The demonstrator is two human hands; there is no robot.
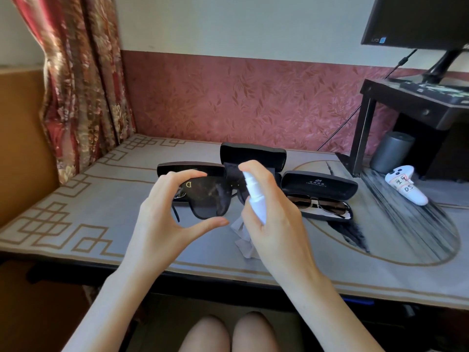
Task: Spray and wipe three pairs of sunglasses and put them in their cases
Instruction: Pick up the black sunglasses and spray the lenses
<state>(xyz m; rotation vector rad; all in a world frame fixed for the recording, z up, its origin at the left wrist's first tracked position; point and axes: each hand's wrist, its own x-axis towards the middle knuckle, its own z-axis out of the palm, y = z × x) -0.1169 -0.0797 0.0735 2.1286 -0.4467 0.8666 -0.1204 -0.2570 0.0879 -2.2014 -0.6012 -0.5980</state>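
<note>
Black sunglasses (203, 196) pinched between left hand (162, 207) fingers (182, 176) and thumb.

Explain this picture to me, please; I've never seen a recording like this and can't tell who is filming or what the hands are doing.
There is no machine here. A person wears a camera on the head, so this single picture looks forward and down at their own two bare hands. The left hand holds a pair of dark sunglasses between thumb and fingers. The right hand grips a white spray bottle, its nozzle turned towards the lens. Below them, on the patterned table, lies a pale cloth. Behind stand three open black cases; the right case holds metal-framed sunglasses. A white game controller lies further right.
</note>
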